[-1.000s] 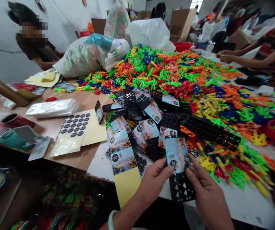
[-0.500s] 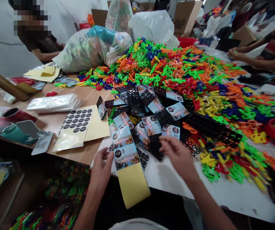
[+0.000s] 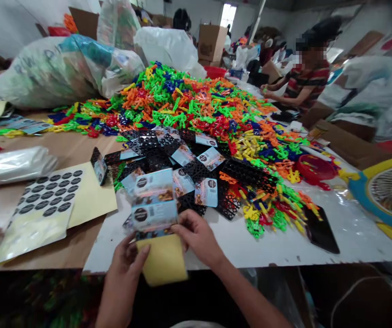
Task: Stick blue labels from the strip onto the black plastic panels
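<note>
A strip of blue printed labels on yellow backing paper (image 3: 163, 259) is held up in front of me, slightly blurred. My left hand (image 3: 125, 259) grips its left edge, thumb on the front of the yellow part. At the right edge, by the lower label, my right hand (image 3: 197, 239) pinches with its fingers closed. Behind the strip lies a heap of black perforated plastic pieces (image 3: 156, 157), several bearing the same blue labels. One labelled black piece (image 3: 99, 166) stands on edge to the left of the heap.
A large mound of colourful plastic figures (image 3: 196, 105) fills the table's back. Sheets with round black stickers (image 3: 50, 193) lie left, near a plastic-bag stack (image 3: 14, 166). To the right are a dark phone-like slab (image 3: 322, 230), a red bowl (image 3: 315, 168), a fan (image 3: 390, 196) and a co-worker (image 3: 305, 82).
My view has swung to the right. My right hand has left the black pieces and come to the label strip's right edge. The left hand keeps its hold, now lower on the strip.
</note>
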`<state>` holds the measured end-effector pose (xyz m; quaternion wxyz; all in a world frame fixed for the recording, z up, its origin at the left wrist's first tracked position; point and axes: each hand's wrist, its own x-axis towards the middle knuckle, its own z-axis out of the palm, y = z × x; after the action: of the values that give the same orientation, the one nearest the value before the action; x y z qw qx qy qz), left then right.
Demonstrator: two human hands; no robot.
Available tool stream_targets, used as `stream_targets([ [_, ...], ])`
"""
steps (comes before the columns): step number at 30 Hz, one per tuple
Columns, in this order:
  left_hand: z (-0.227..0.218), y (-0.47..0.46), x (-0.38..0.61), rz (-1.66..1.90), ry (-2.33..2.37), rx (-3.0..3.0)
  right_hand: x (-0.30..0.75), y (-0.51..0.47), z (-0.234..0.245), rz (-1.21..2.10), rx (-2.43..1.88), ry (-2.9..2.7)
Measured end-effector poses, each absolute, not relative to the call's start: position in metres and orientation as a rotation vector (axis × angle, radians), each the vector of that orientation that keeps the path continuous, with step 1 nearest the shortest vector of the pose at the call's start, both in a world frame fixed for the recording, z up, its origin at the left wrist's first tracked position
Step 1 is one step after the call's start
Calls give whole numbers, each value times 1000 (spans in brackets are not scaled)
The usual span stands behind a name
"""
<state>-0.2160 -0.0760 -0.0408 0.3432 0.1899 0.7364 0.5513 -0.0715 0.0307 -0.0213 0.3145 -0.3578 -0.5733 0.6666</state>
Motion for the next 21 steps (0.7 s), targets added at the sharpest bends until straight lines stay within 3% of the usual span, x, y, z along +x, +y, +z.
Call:
stream_targets([
  [5,-15,-66,-197,1350,1632,540,-39,42,-26,1622,-1041,-1529],
  [7,-12,-63,-197,1337,1596,535,-17,59,-26,1220,-1144,-1716],
  [11,-18,-52,-198,1355,1540,459,49,119,-12,101,-1335,-2057],
  [13,-24,-47,-197,1352,1519,450,85,150,-5,-203,-1543,-2176],
  [17,-31,-43,-194,1319,1575,433,133,183,1,-96,-1704,-2390],
  [21,-34,-41,-192,1322,1618,422,140,167,10,-62,-1571,-2126],
])
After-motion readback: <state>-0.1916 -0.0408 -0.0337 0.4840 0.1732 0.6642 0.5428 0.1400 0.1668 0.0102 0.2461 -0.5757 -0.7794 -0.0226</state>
